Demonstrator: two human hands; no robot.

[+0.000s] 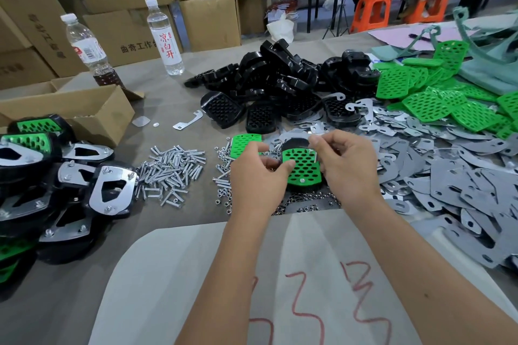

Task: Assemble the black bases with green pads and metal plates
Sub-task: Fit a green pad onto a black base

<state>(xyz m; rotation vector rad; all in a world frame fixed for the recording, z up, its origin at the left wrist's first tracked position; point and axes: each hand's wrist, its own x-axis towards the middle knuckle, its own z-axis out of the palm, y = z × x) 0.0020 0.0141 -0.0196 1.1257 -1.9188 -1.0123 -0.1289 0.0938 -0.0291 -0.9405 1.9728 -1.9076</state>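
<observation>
A black base with a perforated green pad point(302, 168) on top lies at the table's middle; one screw head shows near the pad's front edge. My left hand point(259, 176) grips its left side. My right hand point(346, 161) pinches a small screw at the pad's upper right corner. Another green pad point(243, 144) lies just behind my left hand. Loose black bases point(280, 81) are heaped behind, green pads point(437, 95) at the right, and grey metal plates point(448, 173) spread along the right side.
Loose screws point(171, 171) lie left of my hands, nuts point(305, 204) in front of the base. Finished assemblies point(56, 185) pile at the left by an open carton point(92, 112). Two water bottles point(165, 36) and stacked boxes stand behind. People sit on orange stools far back.
</observation>
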